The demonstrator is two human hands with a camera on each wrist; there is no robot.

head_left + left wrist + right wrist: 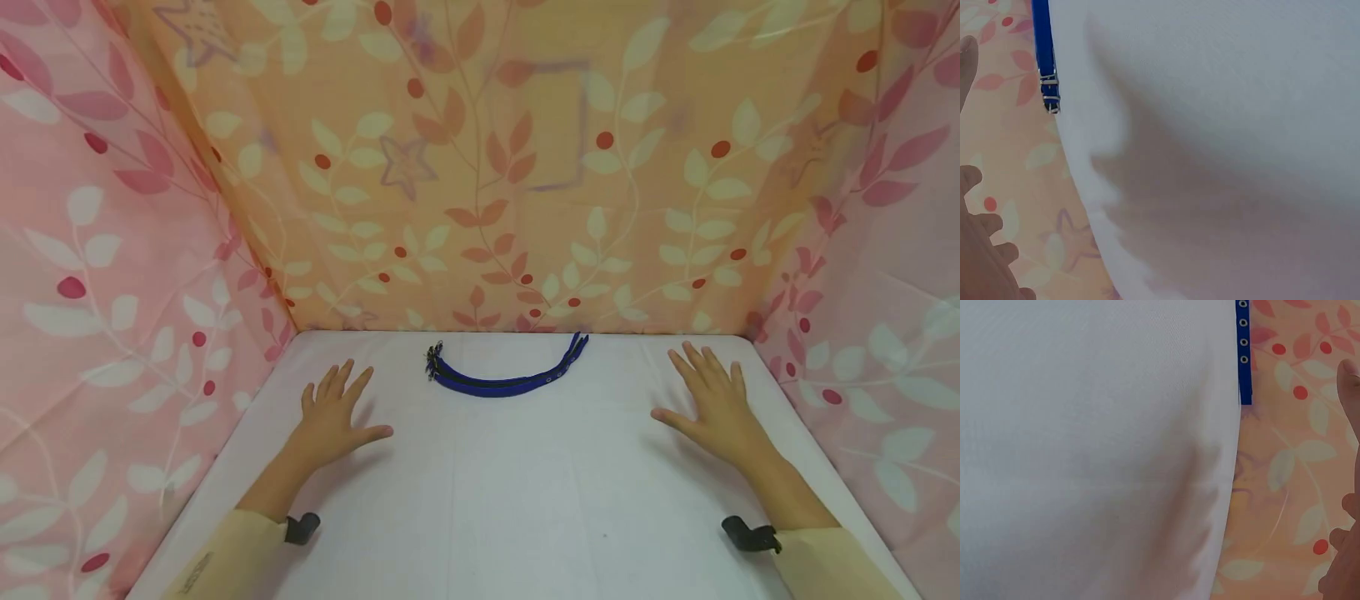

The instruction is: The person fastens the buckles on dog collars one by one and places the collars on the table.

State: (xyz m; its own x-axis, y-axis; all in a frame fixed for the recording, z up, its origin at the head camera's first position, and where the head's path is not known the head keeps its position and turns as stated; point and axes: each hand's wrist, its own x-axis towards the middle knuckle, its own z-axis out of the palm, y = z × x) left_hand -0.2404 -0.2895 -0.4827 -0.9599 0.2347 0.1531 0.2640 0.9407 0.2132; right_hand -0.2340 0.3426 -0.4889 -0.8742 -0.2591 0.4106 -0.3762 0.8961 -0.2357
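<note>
Near the far edge of the table, curved like a bow, lies a blue collar (491, 388) with metal buckles at its left end and eyelets toward its right. Two tips show at the right, so it may be a pair lying together. The buckle end of the collar (1049, 87) appears in the left wrist view, the eyelet end (1244, 356) in the right. My left hand (330, 421) hovers over the table left of it, fingers spread, holding nothing. To its right my right hand (712, 408) is held likewise, spread and apart from everything.
A white cloth covers the table (517, 492). Orange leaf-patterned fabric (465, 167) hangs behind its far edge, with pink patterned fabric (135, 275) on the left and more pink fabric (892, 250) on the right. Black wrist mounts (302, 528) show at both sleeves.
</note>
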